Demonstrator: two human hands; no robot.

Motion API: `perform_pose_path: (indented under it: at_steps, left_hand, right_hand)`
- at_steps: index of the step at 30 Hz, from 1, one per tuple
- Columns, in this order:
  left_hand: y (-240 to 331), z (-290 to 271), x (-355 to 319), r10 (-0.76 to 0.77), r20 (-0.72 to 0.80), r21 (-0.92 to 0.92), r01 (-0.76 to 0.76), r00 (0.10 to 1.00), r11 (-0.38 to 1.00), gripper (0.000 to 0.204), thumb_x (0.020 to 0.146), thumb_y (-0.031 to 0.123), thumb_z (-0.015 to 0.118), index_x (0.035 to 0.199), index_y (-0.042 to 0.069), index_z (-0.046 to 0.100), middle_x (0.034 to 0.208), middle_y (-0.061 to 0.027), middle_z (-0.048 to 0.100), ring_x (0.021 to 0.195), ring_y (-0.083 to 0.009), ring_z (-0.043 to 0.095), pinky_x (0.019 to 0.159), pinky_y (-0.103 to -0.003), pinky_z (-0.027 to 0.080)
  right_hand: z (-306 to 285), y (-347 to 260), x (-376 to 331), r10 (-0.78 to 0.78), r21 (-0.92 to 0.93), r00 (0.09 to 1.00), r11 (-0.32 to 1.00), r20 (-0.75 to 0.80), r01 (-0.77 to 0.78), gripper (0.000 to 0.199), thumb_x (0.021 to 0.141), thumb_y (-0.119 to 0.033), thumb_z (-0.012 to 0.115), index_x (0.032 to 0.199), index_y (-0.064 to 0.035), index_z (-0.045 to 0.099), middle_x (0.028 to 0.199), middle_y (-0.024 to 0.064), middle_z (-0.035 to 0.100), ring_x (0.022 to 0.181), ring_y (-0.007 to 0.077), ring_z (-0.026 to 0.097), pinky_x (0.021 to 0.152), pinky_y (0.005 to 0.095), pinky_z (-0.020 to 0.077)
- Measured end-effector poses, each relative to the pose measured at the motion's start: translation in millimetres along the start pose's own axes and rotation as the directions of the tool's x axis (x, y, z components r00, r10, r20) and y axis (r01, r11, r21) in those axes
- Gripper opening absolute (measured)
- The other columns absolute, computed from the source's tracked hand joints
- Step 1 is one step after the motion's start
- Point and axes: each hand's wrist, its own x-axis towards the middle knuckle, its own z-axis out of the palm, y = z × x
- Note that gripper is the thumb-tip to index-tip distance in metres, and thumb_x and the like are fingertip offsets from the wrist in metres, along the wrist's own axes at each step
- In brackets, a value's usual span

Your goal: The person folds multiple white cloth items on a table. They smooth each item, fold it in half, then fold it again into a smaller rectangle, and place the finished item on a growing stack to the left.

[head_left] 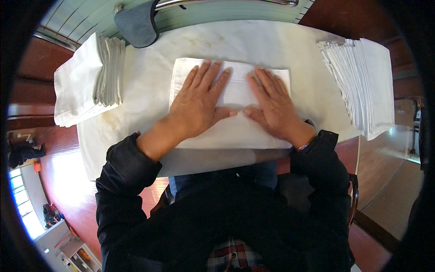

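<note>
Head-worn fisheye — looks straight down, close above white-covered table (149,81).

This looks like an indoor workroom for linen, perhaps a laundry or a service room, though exactly which cannot be told: a desk (147,86) under a stained pale cover bears neat stacks of white cloths at ten o'clock (79,84) and two o'clock (378,86), with a folded white cloth (235,138) in the centre. A metal rail (226,3) against a pale green wall (199,14) at twelve, glossy reddish flooring (61,145) at nine, a bright paned window (25,199) at eight and open shelving (82,257) between seven and eight suggest shared premises.
</note>
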Motion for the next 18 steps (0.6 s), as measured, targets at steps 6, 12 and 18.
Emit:
perform_pose_path:
  at_steps: [6, 12, 18]
  left_hand:
    - [-13.2, 1.9, -4.0, -0.098, -0.012, 0.08, 0.099, 0.995, 0.992, 0.091, 0.096, 0.059, 0.061, 0.16, 0.001, 0.032, 0.164, -0.0285, 0.027, 0.155, -0.0462, 0.021, 0.128, -0.052, 0.019]
    - [8.7, -3.0, -11.9, -0.019, 0.043, -0.002, 0.019, 0.999, 1.0, 0.085, 0.1, 0.057, 0.057, 0.158, -0.002, 0.036, 0.166, -0.0266, 0.027, 0.158, -0.0423, 0.016, 0.129, -0.049, 0.013]
    - [22.1, 1.2, -36.4, -0.047, 0.019, 0.029, 0.047, 0.999, 0.998, 0.084, 0.096, 0.047, 0.066, 0.159, 0.002, 0.034, 0.168, -0.0207, 0.025, 0.158, -0.0389, 0.019, 0.129, -0.05, 0.016]
  right_hand:
    - [1.4, 20.6, -10.3, 0.091, -0.098, 0.993, 0.99, -0.077, -0.098, 0.083, 0.1, -0.053, 0.057, 0.154, 0.0067, 0.038, 0.162, 0.029, 0.032, 0.153, 0.0438, 0.027, 0.126, 0.0539, 0.0183]
    - [-7.5, -15.3, -21.3, 0.054, 0.013, 0.998, 0.998, -0.028, -0.054, 0.076, 0.103, -0.047, 0.055, 0.156, 0.0046, 0.037, 0.165, 0.0275, 0.027, 0.154, 0.0437, 0.025, 0.126, 0.055, 0.0178]
    - [10.3, -46.2, -36.5, 0.027, 0.061, 0.995, 0.998, -0.094, -0.021, 0.07, 0.098, -0.035, 0.06, 0.151, 0.0052, 0.041, 0.162, 0.0279, 0.033, 0.151, 0.0459, 0.031, 0.124, 0.057, 0.0232]
